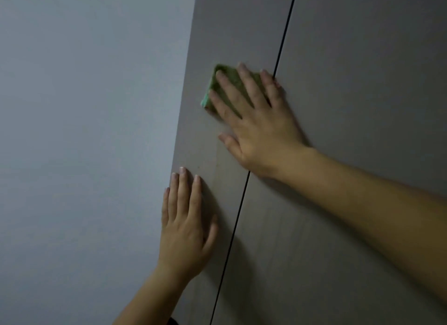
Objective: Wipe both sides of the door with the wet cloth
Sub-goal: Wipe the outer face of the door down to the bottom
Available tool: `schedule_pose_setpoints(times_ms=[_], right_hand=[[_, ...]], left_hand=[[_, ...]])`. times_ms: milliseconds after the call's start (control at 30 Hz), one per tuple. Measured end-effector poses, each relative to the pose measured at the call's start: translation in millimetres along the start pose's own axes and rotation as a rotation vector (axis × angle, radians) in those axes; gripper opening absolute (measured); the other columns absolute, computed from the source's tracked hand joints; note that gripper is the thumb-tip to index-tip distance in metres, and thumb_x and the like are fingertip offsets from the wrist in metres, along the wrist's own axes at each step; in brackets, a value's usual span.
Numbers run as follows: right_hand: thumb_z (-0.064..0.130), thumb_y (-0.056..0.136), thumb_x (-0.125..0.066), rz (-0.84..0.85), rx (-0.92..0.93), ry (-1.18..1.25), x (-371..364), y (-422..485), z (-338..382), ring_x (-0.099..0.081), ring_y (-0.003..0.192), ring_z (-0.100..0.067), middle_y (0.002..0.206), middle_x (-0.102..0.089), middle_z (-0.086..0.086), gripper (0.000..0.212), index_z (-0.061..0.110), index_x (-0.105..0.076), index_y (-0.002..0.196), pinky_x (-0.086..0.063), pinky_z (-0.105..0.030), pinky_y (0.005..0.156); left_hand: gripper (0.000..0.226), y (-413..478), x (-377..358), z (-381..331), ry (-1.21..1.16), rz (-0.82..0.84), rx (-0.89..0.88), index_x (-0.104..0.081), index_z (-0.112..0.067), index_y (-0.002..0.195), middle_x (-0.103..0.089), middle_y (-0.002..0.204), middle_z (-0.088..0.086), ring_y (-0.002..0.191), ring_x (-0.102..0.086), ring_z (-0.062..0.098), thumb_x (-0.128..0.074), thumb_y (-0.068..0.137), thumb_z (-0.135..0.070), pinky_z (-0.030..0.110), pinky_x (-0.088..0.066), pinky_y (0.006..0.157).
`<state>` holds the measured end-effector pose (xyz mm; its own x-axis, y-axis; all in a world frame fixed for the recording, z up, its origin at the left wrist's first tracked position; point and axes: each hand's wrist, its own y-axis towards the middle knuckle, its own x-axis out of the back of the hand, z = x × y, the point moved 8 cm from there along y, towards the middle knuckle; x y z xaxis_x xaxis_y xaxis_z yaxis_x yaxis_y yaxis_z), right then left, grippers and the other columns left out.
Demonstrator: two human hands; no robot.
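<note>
Cloth: a folded green terry cloth (212, 81) is pinned flat against the matte grey door panel (229, 22), high up and close to the panel's left edge.
Right hand: the right hand (256, 128) is laid over the cloth with the fingers straight and spread. Nothing is curled round it, so the cloth is held by palm pressure alone.
Left hand: the left hand (186, 230) is spread flat on the same panel, lower down and just beside the left edge. It holds nothing and appears to steady the door.
Key relation: the cloth sits under the right fingers, its long side running up the panel. Bare panel lies above it and below it towards the left hand, so the stroke is judged to run along the panel's height. The right hand is plainly the nearer one, and the working one.
Seam: a thin dark vertical gap (285, 34) divides this panel from the wider grey panel (362, 58) to the right. The heel of the right hand is placed across it.
Surfaces: the door is seen as smooth and flat with no handle in view. The cloth looks soft and nubbly, with a paler edge.
Wall: a plain blue-grey wall (84, 107) is met at the left.
Progress: only this face is being worked, and the other side cannot be seen.
</note>
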<state>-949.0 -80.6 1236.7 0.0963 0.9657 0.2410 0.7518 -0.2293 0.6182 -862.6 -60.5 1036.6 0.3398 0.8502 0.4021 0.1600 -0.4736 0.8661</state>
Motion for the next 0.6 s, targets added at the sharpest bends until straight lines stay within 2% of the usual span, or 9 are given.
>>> schedule_pose_setpoints(times_ms=[100, 200, 233, 333, 400, 533, 600], right_hand=[[0.052, 0.105, -0.028, 0.047, 0.265, 0.036, -11, -47, 48, -0.004, 0.157, -0.036, 0.171, -0.005, -0.006, 0.066, 0.025, -0.017, 0.163, 0.000, -0.055, 0.126], [0.053, 0.106, -0.029, 0.131, 0.486, 0.041, -16, -71, 64, -0.001, 0.158, -0.033, 0.171, -0.004, -0.003, 0.064, 0.027, -0.016, 0.163, 0.000, -0.051, 0.127], [0.052, 0.106, -0.027, 0.120, 0.484, 0.047, -14, -58, 59, 0.000, 0.158, -0.032, 0.171, -0.003, -0.001, 0.063, 0.029, -0.015, 0.163, 0.001, -0.050, 0.127], [0.053, 0.105, -0.021, 0.065, 0.272, 0.088, 0, -4, 32, 0.000, 0.158, -0.032, 0.172, -0.004, -0.003, 0.064, 0.028, -0.014, 0.164, 0.002, -0.051, 0.127], [0.055, 0.104, -0.019, 0.064, 0.216, 0.078, 0, 3, 35, 0.004, 0.158, -0.034, 0.172, 0.001, -0.005, 0.067, 0.026, -0.009, 0.164, 0.007, -0.053, 0.125], [0.052, 0.107, -0.020, 0.157, 0.498, 0.057, -18, -64, 87, 0.017, 0.155, -0.036, 0.171, 0.013, -0.006, 0.066, 0.024, 0.000, 0.164, 0.018, -0.053, 0.123], [0.051, 0.107, -0.019, 0.212, 0.574, 0.031, -23, -78, 94, 0.021, 0.154, -0.033, 0.170, 0.016, -0.004, 0.066, 0.026, 0.003, 0.164, 0.020, -0.050, 0.122]], left_hand=[[0.082, -15, -1, 3, -0.025, -0.017, 0.031, -0.019, -0.005, 0.160, -0.003, 0.170, 0.016, 0.158, -0.004, 0.035, -0.047, 0.091, -0.039, 0.049, -0.013, 0.125], [0.087, -34, -9, 4, -0.039, 0.009, 0.061, -0.016, -0.004, 0.161, -0.001, 0.171, 0.014, 0.158, -0.005, 0.035, -0.048, 0.088, -0.041, 0.042, -0.009, 0.126], [0.087, -38, -11, 4, -0.044, 0.009, 0.069, -0.016, -0.004, 0.161, -0.001, 0.171, 0.015, 0.158, -0.005, 0.035, -0.047, 0.089, -0.041, 0.040, -0.007, 0.126], [0.084, -40, -13, 4, -0.054, -0.003, 0.098, -0.015, -0.004, 0.161, -0.002, 0.170, 0.016, 0.158, -0.004, 0.035, -0.045, 0.092, -0.043, 0.037, -0.003, 0.128], [0.086, -41, -15, 3, -0.062, -0.003, 0.108, -0.011, -0.005, 0.161, -0.001, 0.170, 0.016, 0.158, -0.003, 0.034, -0.045, 0.093, -0.045, 0.036, -0.001, 0.128], [0.092, -55, -23, 5, -0.064, 0.026, 0.135, -0.010, -0.002, 0.160, 0.001, 0.170, 0.017, 0.158, -0.001, 0.034, -0.046, 0.094, -0.053, 0.036, 0.001, 0.128], [0.095, -62, -27, 8, -0.052, 0.049, 0.172, -0.007, -0.001, 0.160, 0.005, 0.170, 0.016, 0.158, 0.002, 0.031, -0.043, 0.094, -0.059, 0.034, 0.004, 0.128]])
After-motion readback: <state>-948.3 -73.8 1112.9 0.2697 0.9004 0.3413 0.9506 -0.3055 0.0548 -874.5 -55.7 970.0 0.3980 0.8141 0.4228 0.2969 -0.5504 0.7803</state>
